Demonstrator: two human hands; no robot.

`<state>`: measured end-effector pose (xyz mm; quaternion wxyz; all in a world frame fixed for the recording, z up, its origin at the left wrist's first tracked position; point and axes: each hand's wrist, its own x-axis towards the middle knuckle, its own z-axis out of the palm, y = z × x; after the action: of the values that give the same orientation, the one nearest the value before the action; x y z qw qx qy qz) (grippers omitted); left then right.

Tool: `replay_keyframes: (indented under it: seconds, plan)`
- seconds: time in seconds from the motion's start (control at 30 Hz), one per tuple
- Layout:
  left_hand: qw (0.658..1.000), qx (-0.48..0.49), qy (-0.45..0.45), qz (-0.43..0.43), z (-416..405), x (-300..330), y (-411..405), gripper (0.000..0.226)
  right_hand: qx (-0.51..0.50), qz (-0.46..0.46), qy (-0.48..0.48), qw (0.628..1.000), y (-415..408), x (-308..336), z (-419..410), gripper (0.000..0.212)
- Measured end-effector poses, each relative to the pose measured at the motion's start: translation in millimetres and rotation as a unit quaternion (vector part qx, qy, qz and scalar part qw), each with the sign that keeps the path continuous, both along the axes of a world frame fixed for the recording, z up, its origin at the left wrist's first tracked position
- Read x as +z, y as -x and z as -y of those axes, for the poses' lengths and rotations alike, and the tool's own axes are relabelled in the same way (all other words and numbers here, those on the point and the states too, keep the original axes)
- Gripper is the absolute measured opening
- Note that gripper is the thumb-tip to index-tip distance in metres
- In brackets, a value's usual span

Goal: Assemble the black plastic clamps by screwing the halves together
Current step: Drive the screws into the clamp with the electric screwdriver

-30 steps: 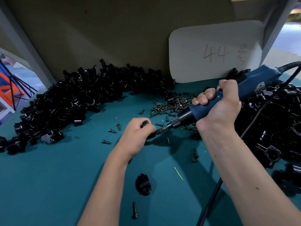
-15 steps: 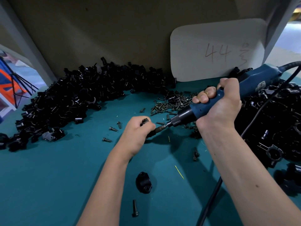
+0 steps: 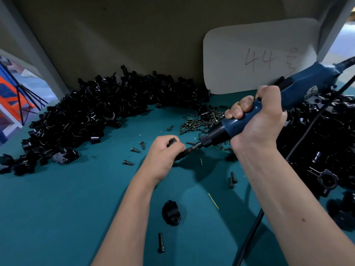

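Observation:
My left hand (image 3: 163, 153) grips a small black clamp (image 3: 172, 141) at the table's middle, mostly hidden by the fingers. My right hand (image 3: 257, 123) holds a blue electric screwdriver (image 3: 288, 98) slanted down to the left, its bit (image 3: 191, 149) set against the clamp. A loose black clamp half (image 3: 171, 213) lies on the teal mat in front of my arms, with a single screw (image 3: 161, 242) just below it. A heap of screws (image 3: 203, 120) lies behind the hands.
A big pile of black clamp parts (image 3: 92, 120) curves along the back left. More black clamps (image 3: 326, 150) are heaped on the right. The screwdriver's cable (image 3: 249, 237) runs down under my right arm. A white card marked 44 (image 3: 259, 58) leans on the back wall.
Both hands have stayed nearly still, with the bit kept against the clamp. Only the view has shifted slightly.

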<state>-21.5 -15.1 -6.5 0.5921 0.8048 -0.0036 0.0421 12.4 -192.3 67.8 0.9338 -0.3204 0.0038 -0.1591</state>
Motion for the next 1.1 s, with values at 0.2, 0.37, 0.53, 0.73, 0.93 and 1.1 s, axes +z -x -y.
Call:
replay_keyframes:
  seconds: [0.2, 0.37, 0.53, 0.73, 0.93, 1.1]
  plan:
    - [0.999, 0.024, -0.008, 0.031, 4.1, 0.6, 4.0, 0.033, -0.010, -0.010, 0.005, 1.000, -0.7, 2.6, -0.4, 0.022]
    - [0.994, 0.065, -0.054, 0.065, 10.6, -1.3, 8.4, 0.032, -0.034, -0.075, -0.009, 0.997, -4.8, 2.7, 0.7, 0.023]
    - [0.992, 0.062, -0.066, 0.088, 9.4, -1.6, 10.7, 0.032, -0.043, -0.099, 0.001, 0.994, -6.3, 4.6, 3.2, 0.023]
    - [0.972, 0.143, -0.157, 0.103, 16.8, -8.6, 9.0, 0.033, -0.085, -0.046, 0.025, 0.995, 2.3, 11.9, -4.3, 0.024]
    - [0.985, 0.121, 0.007, 0.119, 11.5, -8.8, 3.5, 0.037, 0.015, 0.025, 0.001, 1.000, 5.1, 14.7, 1.5, 0.030]
    - [0.980, 0.113, 0.142, 0.082, 7.2, -5.1, 1.6, 0.035, 0.080, -0.002, -0.135, 0.988, 0.4, 21.3, 13.5, 0.043]
